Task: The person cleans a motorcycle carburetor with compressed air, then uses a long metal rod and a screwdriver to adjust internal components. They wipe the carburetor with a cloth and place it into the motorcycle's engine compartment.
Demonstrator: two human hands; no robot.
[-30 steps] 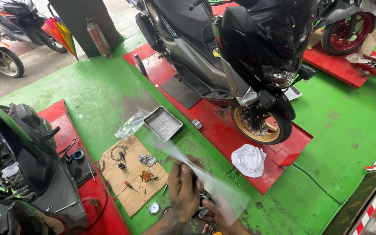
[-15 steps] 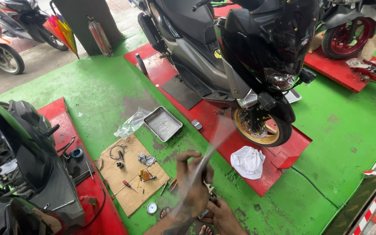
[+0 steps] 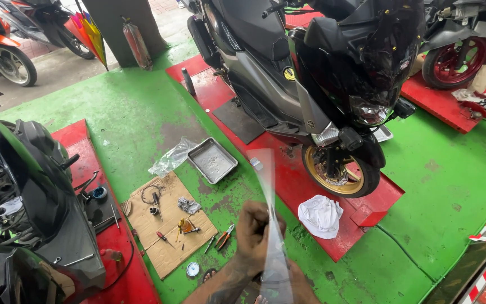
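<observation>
Gripping clear plastic strip (image 3: 269, 225) upright, left hand (image 3: 254, 233) was closed around it; right hand (image 3: 302, 281) mostly hidden, grip unclear, above green floor (image 3: 130, 112).

- black scooter (image 3: 310, 84) on red ramp (image 3: 288, 174), gold front wheel (image 3: 341, 171)
- white rag (image 3: 320, 215) near wheel
- metal tray (image 3: 212, 160) on green floor (image 3: 125, 112)
- cardboard (image 3: 167, 247) w/ sm. tools; pliers (image 3: 224, 236) beside
- fire extinguisher (image 3: 137, 42) by pillar

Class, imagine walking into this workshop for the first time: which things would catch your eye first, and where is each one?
The big black scooter dominates the upper middle, its gold-rimmed front wheel standing on a red ramp over the bright green floor. At the bottom centre, the left hand and right hand hold up a clear plastic strip. Left of them, small tools lie on a cardboard sheet.
</observation>
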